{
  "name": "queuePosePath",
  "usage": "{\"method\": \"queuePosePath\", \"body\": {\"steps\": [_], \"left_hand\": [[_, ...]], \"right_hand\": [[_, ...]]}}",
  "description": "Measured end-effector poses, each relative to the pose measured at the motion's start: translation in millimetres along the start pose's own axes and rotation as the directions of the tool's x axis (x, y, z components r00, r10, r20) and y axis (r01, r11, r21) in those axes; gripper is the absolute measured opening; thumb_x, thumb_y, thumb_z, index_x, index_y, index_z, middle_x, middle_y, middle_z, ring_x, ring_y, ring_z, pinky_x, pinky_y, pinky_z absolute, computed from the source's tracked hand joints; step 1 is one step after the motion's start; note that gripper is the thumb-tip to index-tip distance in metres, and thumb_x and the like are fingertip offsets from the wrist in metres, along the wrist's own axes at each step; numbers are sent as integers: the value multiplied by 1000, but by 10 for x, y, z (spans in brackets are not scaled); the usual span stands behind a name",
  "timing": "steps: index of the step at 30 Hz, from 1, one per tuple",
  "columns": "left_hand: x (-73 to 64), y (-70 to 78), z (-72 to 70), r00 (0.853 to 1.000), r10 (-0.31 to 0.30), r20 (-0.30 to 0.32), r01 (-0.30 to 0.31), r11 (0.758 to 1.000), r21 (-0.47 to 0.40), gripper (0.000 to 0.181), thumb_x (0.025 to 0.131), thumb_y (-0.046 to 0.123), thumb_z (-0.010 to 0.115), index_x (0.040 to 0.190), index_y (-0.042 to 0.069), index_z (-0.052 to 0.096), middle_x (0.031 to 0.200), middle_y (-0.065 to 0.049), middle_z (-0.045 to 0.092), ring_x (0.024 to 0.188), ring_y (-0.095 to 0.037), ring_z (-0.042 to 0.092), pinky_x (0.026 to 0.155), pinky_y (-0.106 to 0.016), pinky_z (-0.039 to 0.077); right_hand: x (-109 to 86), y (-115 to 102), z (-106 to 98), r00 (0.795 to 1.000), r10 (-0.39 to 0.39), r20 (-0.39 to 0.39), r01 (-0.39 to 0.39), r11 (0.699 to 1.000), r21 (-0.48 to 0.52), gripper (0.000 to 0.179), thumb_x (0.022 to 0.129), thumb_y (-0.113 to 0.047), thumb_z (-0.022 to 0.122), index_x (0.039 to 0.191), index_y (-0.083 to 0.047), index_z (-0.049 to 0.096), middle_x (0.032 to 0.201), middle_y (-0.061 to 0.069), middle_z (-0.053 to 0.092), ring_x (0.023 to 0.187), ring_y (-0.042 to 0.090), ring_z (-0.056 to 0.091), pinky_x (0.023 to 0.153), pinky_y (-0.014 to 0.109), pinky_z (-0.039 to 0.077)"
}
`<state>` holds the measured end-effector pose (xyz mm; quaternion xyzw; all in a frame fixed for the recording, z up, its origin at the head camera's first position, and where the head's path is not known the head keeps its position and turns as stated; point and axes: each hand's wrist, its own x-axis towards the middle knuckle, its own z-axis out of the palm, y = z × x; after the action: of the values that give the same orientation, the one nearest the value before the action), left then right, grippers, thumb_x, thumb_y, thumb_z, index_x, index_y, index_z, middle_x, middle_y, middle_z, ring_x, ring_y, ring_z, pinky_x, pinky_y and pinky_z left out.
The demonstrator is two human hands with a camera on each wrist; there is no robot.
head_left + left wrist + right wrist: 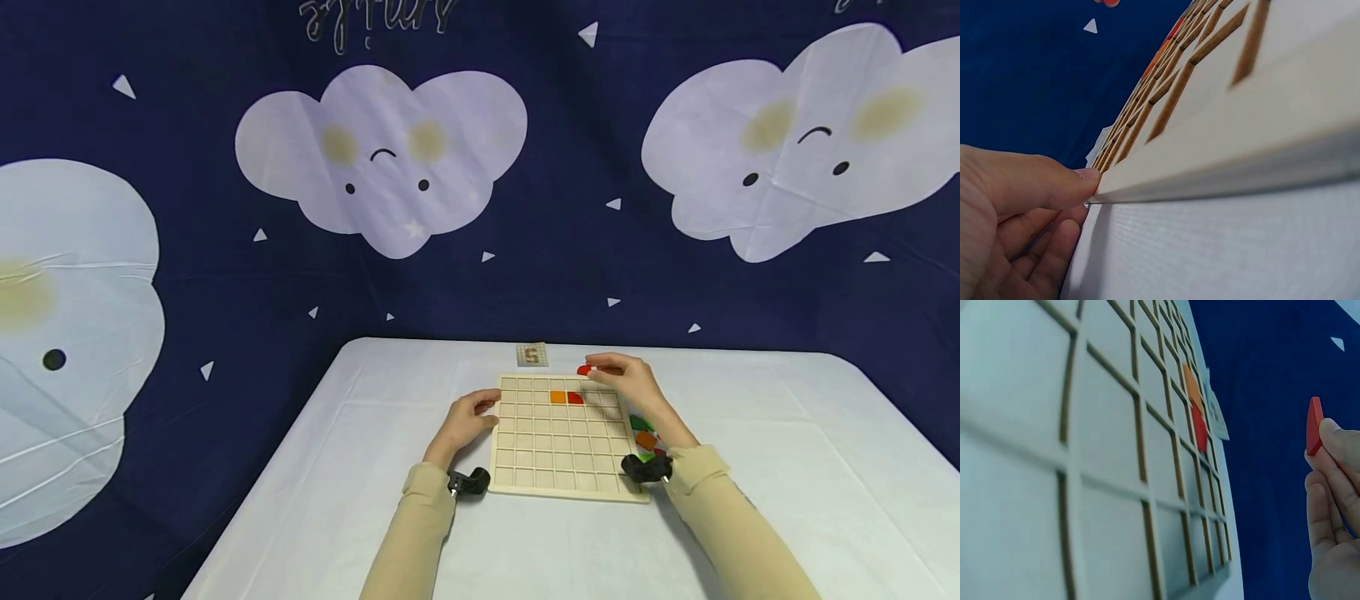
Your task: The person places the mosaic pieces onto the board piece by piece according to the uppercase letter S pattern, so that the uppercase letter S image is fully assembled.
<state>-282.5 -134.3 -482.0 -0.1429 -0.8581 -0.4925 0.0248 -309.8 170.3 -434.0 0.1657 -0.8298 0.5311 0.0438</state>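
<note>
Two tiles down, a third in the fingers

From where I stand, this looks like early going. The wooden grid board (525, 425) lies flat on the white table (390, 467), and I can make out only two tiles set in it: an orange tile (558, 397) and, touching its three o'clock side, a red tile (574, 398). Both sit in the second row from the far edge, near the board's twelve o'clock.

The right hand (628, 379) pinches another red piece (583, 370) between thumb and fingers, held up around the far edge, just past twelve. It isn't in a cell yet.

The left hand (461, 421) is at the board between nine and ten o'clock, thumb and bent fingers against the edge; whether it grips or merely steadies, I can't tell.

More is waiting: at three o'clock, partly hidden by the right arm, loose green, orange and red pieces (647, 440) lie beside the board. At eleven, beyond the edge, lies a small card (532, 355) with a gridded figure. If that's the pattern, I'd judge most of the placing remains.
</note>
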Motion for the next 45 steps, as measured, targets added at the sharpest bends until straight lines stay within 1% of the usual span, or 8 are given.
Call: {"method": "queuePosePath", "body": {"steps": [3,12,20,25,29,33,38,45], "left_hand": [[-3,3,-5,1000,-2,-3,2,1000,-1,46,81,-6,66,126,-3,57,122,-15,60,111,-28,55,96,-34,46],[-7,6,-10,1000,-3,-1,3,1000,-7,46,80,-6,66,126,-3,58,121,-15,60,110,-27,55,96,-34,46],[-9,5,-25,1000,-16,4,16,1000,-6,46,81,-5,66,126,-2,57,122,-14,60,111,-27,55,96,-34,46],[-17,-4,-36,1000,-4,-2,4,1000,-2,46,81,-6,66,126,-3,58,121,-15,60,110,-27,56,95,-34,47],[-18,-1,-28,1000,2,0,-2,1000,-9,46,81,-6,66,125,-3,58,121,-15,60,109,-28,56,95,-34,47],[-22,5,-18,1000,-5,6,5,1000,-8,46,81,-5,66,126,-3,57,121,-15,60,110,-27,56,95,-33,47],[-23,4,-20,1000,-11,5,11,1000,-7,46,81,-4,66,126,-2,58,121,-14,60,110,-27,56,95,-33,47],[-21,1,-21,1000,-6,1,6,1000,-10,46,81,-5,66,126,-2,58,121,-14,60,110,-27,55,95,-33,46]], "right_hand": [[68,127,108,1000,-22,8,22,1000,1,39,89,-23,67,122,-2,62,118,15,63,103,29,60,85,34,53],[164,57,381,999,-18,29,16,998,66,40,85,-22,71,118,0,64,110,11,67,97,24,63,80,30,54],[214,13,543,999,-22,41,20,998,67,38,84,-18,72,117,1,65,110,11,66,95,23,63,78,30,55],[224,-6,614,998,-41,46,39,998,53,37,83,-19,73,115,0,67,110,8,67,95,22,63,81,33,54],[205,14,647,997,-61,38,59,998,35,35,84,-17,72,114,1,66,107,10,68,93,24,64,78,32,54],[180,62,676,999,-23,47,22,999,28,34,86,-14,70,116,2,65,107,12,67,92,25,63,70,28,54],[171,113,724,998,26,62,-29,999,36,34,86,-15,70,116,0,65,109,11,66,91,24,62,72,31,54],[187,201,790,998,-16,60,19,999,-49,32,85,-15,71,113,0,67,104,11,68,89,23,64,74,31,54]]}}
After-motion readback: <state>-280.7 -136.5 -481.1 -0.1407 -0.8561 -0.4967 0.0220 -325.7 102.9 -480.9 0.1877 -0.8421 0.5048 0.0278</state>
